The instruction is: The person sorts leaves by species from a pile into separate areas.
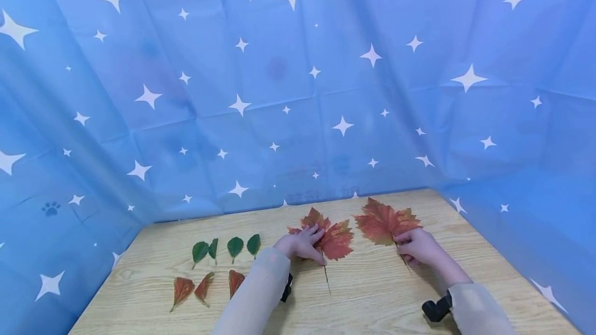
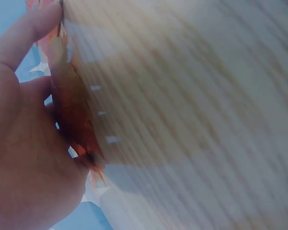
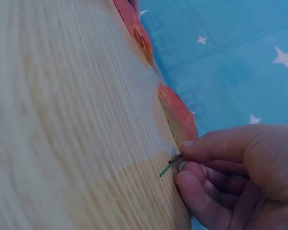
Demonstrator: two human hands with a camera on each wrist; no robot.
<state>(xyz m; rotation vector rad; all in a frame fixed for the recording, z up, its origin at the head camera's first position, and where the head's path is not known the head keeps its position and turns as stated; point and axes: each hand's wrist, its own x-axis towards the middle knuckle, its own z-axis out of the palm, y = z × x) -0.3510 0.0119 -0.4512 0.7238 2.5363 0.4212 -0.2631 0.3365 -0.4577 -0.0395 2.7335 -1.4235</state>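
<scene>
Two large red-orange maple leaves lie side by side toward the back of the wooden table. My left hand (image 1: pixel 301 245) rests on the left maple leaf (image 1: pixel 339 240), fingers spread over it and the thumb beside its thin stem. Seen from the left wrist, that leaf (image 2: pixel 76 108) lies low along the wood beyond the palm. At the right maple leaf (image 1: pixel 383 221), my right hand (image 1: pixel 421 248) pinches the stem just below the blade between thumb and fingers. The right wrist view shows the stem's green end (image 3: pixel 166 169) poking out past the fingertips.
Several small green leaves (image 1: pixel 235 246) form a row on the left of the table (image 1: pixel 372 304). In front of them lie smaller red-brown leaves (image 1: pixel 183 289), one partly behind the left sleeve (image 1: pixel 258 293). A blue curtain (image 1: pixel 261 76) with white stars hangs behind the table.
</scene>
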